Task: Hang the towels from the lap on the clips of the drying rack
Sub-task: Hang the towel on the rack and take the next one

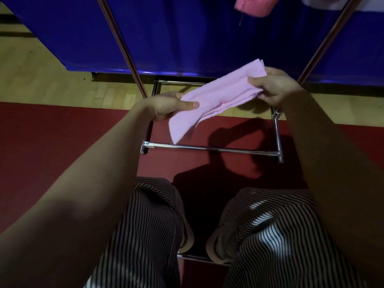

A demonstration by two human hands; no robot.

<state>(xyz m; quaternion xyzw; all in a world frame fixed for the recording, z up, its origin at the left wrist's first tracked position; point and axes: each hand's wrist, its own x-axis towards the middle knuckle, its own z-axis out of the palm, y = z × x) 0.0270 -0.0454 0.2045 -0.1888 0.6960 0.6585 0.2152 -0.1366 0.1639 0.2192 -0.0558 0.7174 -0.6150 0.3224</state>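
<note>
Behind the grip stands a blue wall. Both hands, left hand (166,107) and right hand (276,88), pinch the pink towel (216,96), stretched between them above the rack base (207,149). Next, I think, lifting it to the clips, unseen.

Head-worn view, steeply down and forward, close over hands (224,96) and knees (158,204).

The pale pink towel (216,96) at centre frame is soft, matt, nappy cloth, the drying rack (207,149) is shiny polished metal tubing, the floor (62,88) at left glossy wood beside matt red carpet (52,138), the trousers (149,235) striped woven cloth.
</note>
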